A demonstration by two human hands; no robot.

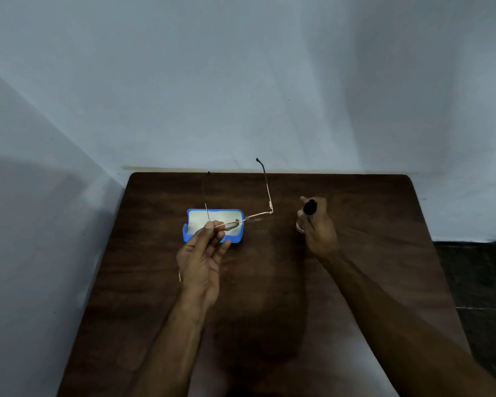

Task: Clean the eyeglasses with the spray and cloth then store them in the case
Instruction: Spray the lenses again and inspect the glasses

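- Early stage, by my reading: the eyeglasses [270,211] are lifted and the spray bottle [309,208] is in hand, but no mist or wet shows on the lenses, so I cannot tell whether any spray has landed.
- Left to do, as I judge it: wipe with the cloth, fold the arms, and lay the eyeglasses in the case [239,233].
- The case lies open on the table [269,282]. Its inside is pale; whether that is the cloth or only the lining I cannot tell.
- The left hand [201,259] pinches the eyeglasses at the left end of the front, held in the air over the case.
- The front's long axis runs left to right, from above the case out past its right side, rising a little to the right.
- Both arms are unfolded and point away from the person, beyond the far edge of the case toward the wall.
- The right hand [318,227] is curled round the spray bottle, well to the right of the case, black top uppermost and just beside the right end of the eyeglasses.
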